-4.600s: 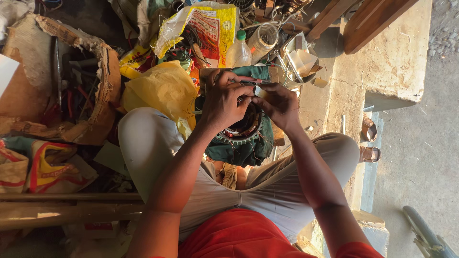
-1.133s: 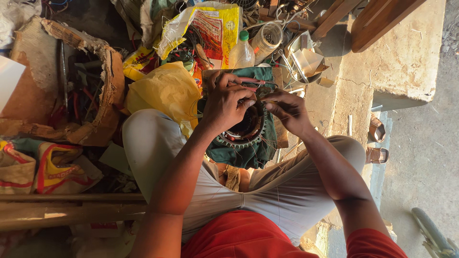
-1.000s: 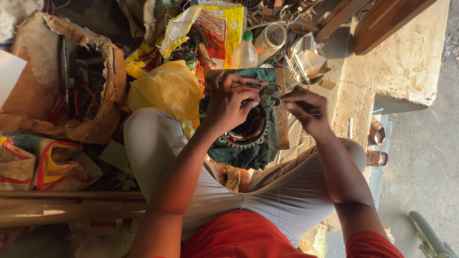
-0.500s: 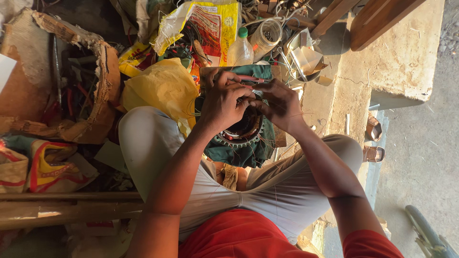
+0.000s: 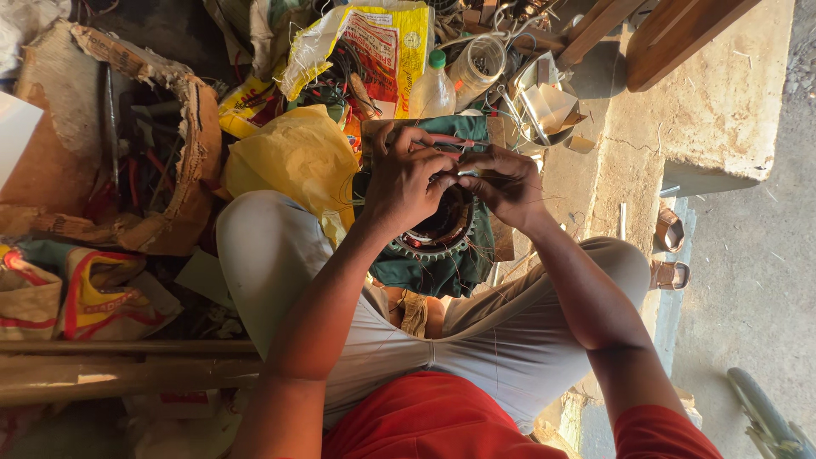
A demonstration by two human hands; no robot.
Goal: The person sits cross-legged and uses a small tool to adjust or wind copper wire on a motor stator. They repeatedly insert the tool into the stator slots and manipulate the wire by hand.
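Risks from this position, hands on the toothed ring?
1. Both the left hand and right hand pinch fine wire over the round toothed metal stator ring; strands may snag on the teeth.
2. The ring rests on a green cloth between the knees, so it may tip.

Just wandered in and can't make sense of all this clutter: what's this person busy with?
A person sits cross-legged with a round toothed metal ring on a green cloth in front of them. Both hands meet over it: the left hand and right hand pinch thin wires at its top edge. A yellow plastic bag, a clear bottle and a torn cardboard box lie around.
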